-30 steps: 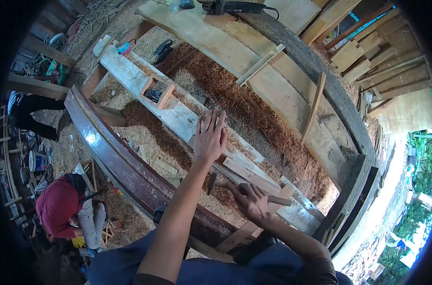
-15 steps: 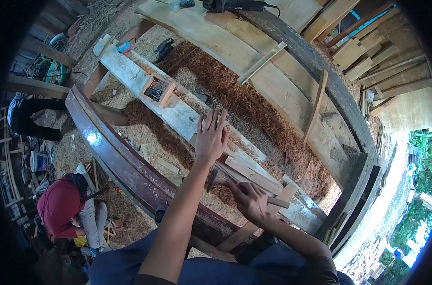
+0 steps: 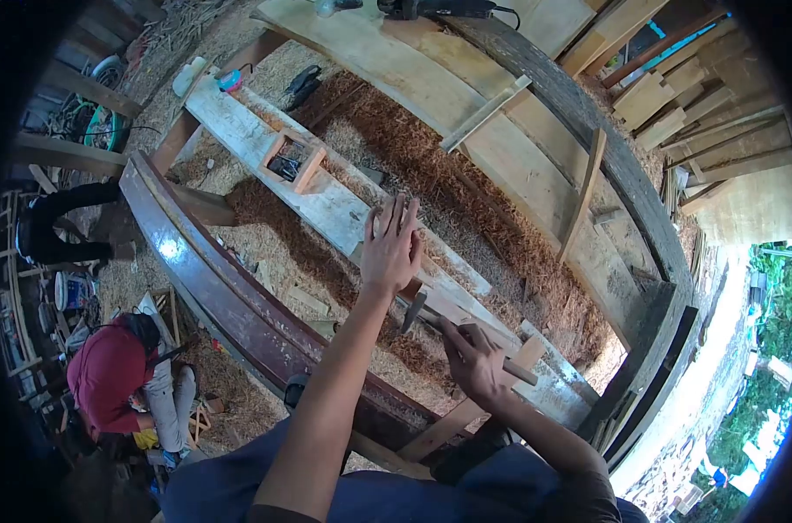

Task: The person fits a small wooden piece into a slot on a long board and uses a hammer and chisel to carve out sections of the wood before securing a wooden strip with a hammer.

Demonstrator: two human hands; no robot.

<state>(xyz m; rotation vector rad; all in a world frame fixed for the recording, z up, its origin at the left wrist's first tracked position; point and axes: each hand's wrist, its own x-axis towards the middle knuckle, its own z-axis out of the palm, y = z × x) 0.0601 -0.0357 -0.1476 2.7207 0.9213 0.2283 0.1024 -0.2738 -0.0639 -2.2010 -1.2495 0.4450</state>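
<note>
A hammer [image 3: 520, 371] with a wooden handle is in my right hand [image 3: 477, 364], its dark metal head tilted toward the left, near my left wrist. My left hand [image 3: 390, 248] lies flat, fingers spread and pointing away from me, on a long pale plank [image 3: 326, 202]. Below this hand, a short piece of wood rests along the plank, partly covered by my hands and the hammer. Farther up the plank stands a small open wooden box [image 3: 293, 162] with dark small items inside.
Curved boat-like timbers [image 3: 535, 187] with cross battens span the right. A reddish-brown curved beam [image 3: 213, 270] runs at left. A person in a red top [image 3: 108, 375] crouches lower left; another person's dark-clothed legs [image 3: 64, 218] show above. Shavings cover the ground.
My right hand and the hammer have moved slightly right, the hammer head rising and turning beside my left wrist. My left hand stays on the plank. The view has shifted slightly.
</note>
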